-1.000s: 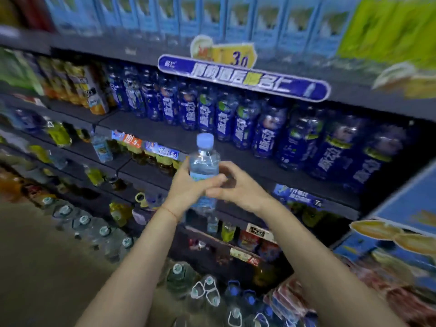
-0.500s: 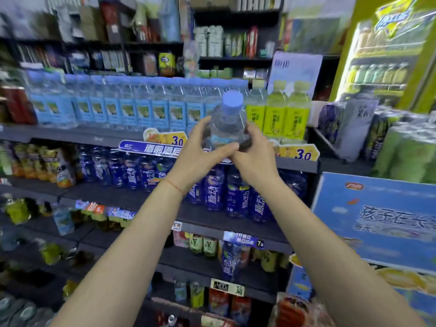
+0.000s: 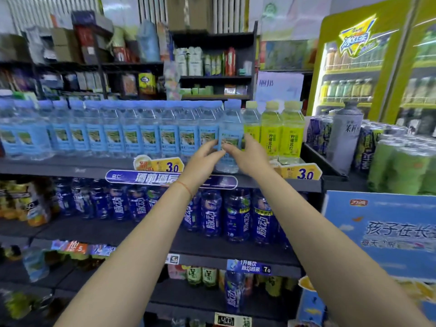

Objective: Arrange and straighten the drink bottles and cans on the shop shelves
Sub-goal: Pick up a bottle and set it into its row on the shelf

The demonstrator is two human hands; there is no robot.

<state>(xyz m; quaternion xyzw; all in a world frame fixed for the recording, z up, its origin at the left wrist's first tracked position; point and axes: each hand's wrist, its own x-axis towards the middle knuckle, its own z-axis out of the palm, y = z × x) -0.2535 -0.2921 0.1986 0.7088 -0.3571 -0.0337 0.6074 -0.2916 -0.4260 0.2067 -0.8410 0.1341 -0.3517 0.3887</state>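
Note:
A clear water bottle (image 3: 231, 125) with a light blue cap and label stands upright on the top shelf (image 3: 70, 166), at the right end of a row of matching blue bottles (image 3: 132, 128). My left hand (image 3: 203, 156) grips its lower left side and my right hand (image 3: 250, 153) its lower right side. Yellow lemon soda bottles (image 3: 282, 129) stand directly to its right. Dark blue drink bottles (image 3: 236, 215) fill the shelf below, partly hidden by my forearms.
Price tags (image 3: 304, 173) hang on the top shelf's front edge. Shrink-wrapped can packs (image 3: 401, 161) and a grey bottle (image 3: 344, 138) sit to the right. A blue cardboard display (image 3: 382, 232) stands at lower right, a lit drinks fridge (image 3: 354, 74) behind it.
Both hands lifted the water bottle from below the middle shelf up to the top shelf and set it at the end of the blue row. My view rose with it.

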